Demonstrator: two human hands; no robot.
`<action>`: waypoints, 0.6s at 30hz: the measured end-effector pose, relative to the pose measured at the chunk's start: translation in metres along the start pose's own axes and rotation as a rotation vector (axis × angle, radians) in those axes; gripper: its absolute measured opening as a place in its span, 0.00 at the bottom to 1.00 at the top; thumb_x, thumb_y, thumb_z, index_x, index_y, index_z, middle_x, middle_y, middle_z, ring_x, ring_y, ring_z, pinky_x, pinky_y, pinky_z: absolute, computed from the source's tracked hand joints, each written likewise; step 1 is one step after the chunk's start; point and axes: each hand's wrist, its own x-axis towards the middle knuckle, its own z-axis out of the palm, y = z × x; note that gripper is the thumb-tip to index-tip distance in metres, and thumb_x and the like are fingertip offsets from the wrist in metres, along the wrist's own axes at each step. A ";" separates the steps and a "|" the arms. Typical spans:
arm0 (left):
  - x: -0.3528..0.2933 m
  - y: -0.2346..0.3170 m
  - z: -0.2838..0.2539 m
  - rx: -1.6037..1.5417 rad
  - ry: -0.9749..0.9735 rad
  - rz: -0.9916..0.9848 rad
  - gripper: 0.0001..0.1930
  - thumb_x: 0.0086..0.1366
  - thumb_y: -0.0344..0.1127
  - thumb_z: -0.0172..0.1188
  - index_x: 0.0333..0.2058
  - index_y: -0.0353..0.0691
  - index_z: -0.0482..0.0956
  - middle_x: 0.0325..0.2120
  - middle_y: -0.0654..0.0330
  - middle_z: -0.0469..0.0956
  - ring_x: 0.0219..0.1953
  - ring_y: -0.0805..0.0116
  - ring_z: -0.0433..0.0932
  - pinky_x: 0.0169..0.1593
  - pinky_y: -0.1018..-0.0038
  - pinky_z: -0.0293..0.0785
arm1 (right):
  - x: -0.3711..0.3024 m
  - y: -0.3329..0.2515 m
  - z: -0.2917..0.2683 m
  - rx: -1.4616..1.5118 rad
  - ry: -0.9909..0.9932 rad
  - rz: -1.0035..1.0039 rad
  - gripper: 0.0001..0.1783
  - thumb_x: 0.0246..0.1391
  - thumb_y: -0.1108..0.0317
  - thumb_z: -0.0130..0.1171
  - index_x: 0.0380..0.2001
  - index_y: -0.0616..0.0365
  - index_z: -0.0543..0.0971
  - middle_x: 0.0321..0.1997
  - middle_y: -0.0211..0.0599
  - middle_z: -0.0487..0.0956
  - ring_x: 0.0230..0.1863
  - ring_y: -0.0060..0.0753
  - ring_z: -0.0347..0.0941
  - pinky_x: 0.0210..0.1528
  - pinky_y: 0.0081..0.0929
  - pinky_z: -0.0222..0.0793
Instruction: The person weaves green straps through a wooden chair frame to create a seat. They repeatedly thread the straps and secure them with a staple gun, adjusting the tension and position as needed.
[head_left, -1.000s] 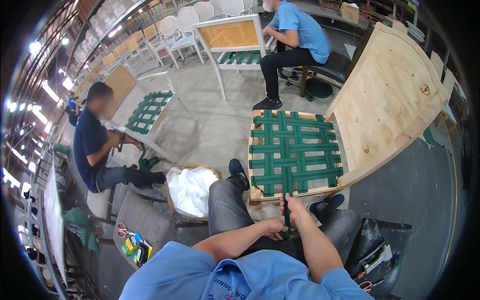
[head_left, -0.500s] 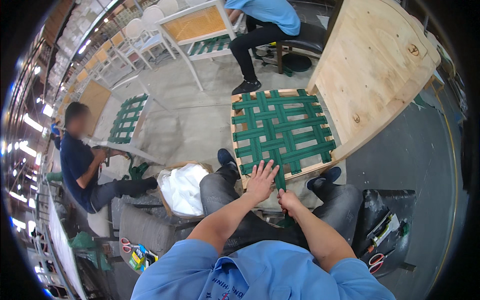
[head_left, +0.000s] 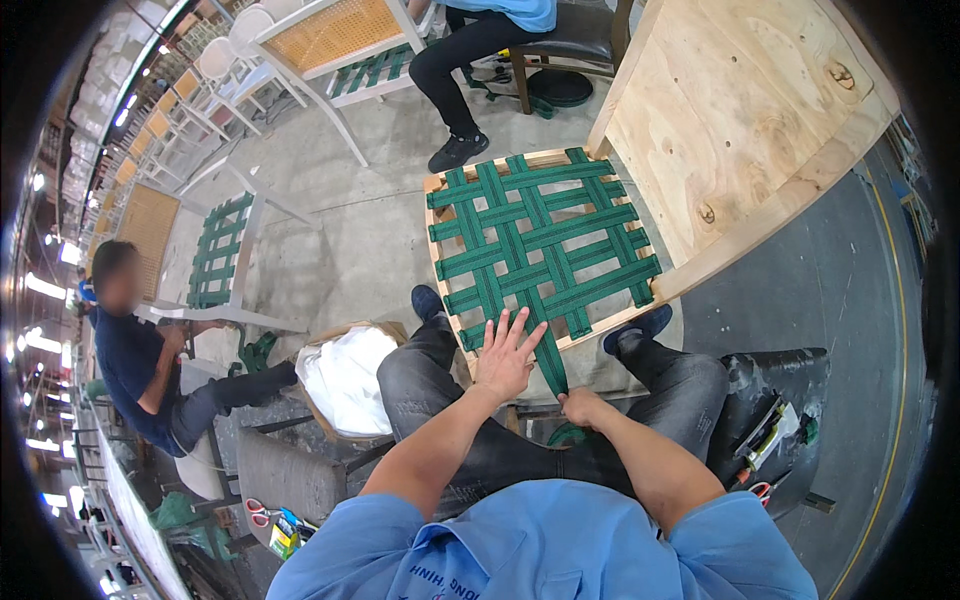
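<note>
A wooden chair frame with a tall plywood back (head_left: 745, 130) stands before me. Green elastic webbing (head_left: 535, 240) is woven in a lattice across its seat. My left hand (head_left: 507, 360) lies with fingers spread at the seat's near edge, its fingertips on the webbing and front rail. A loose green strap (head_left: 551, 368) runs over that rail towards me, beside my left hand. My right hand (head_left: 582, 408) is closed around this strap and keeps it stretched straight. More green webbing shows below, between my legs, partly hidden.
At right, a dark seat (head_left: 775, 400) carries a utility knife and red-handled scissors (head_left: 762, 491). A grey seat (head_left: 290, 480) at left holds another scissors and small packages. A box with white material (head_left: 348, 380) is by my left knee. Two people sit working near webbed chairs.
The view has shifted, moving the chair left and slightly up in the picture. My right hand is farther from the seat rail, with a longer stretch of strap showing.
</note>
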 end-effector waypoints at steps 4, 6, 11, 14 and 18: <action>0.011 0.004 -0.009 0.028 -0.075 0.020 0.45 0.61 0.46 0.66 0.74 0.64 0.54 0.77 0.54 0.44 0.77 0.42 0.42 0.76 0.43 0.39 | 0.037 0.007 -0.002 -0.096 0.120 0.023 0.22 0.70 0.56 0.49 0.52 0.62 0.82 0.55 0.55 0.82 0.58 0.57 0.78 0.58 0.50 0.73; 0.012 0.002 -0.009 -0.005 -0.074 0.015 0.44 0.61 0.50 0.66 0.74 0.62 0.55 0.76 0.53 0.45 0.77 0.41 0.43 0.75 0.40 0.39 | 0.050 -0.005 -0.001 -0.075 0.126 0.048 0.19 0.67 0.60 0.55 0.52 0.60 0.82 0.56 0.52 0.82 0.59 0.55 0.78 0.57 0.48 0.74; 0.021 0.007 0.002 -0.095 0.049 0.012 0.42 0.64 0.59 0.63 0.73 0.58 0.57 0.76 0.50 0.47 0.76 0.39 0.45 0.74 0.37 0.40 | 0.081 -0.016 -0.012 -0.106 0.068 -0.075 0.18 0.57 0.69 0.62 0.50 0.60 0.82 0.55 0.51 0.82 0.58 0.53 0.79 0.55 0.44 0.77; 0.022 0.007 0.010 0.015 0.024 -0.023 0.42 0.65 0.61 0.61 0.73 0.58 0.58 0.76 0.51 0.48 0.76 0.39 0.46 0.73 0.36 0.41 | 0.101 -0.013 -0.009 -0.174 0.052 -0.124 0.19 0.54 0.70 0.63 0.50 0.58 0.82 0.53 0.53 0.83 0.56 0.54 0.79 0.54 0.44 0.77; 0.035 0.013 0.005 0.035 0.002 0.012 0.41 0.65 0.60 0.61 0.73 0.59 0.58 0.76 0.51 0.48 0.76 0.39 0.45 0.73 0.35 0.40 | 0.145 0.020 0.017 -0.100 0.288 -0.223 0.18 0.53 0.70 0.64 0.49 0.58 0.83 0.48 0.54 0.83 0.51 0.57 0.80 0.53 0.47 0.77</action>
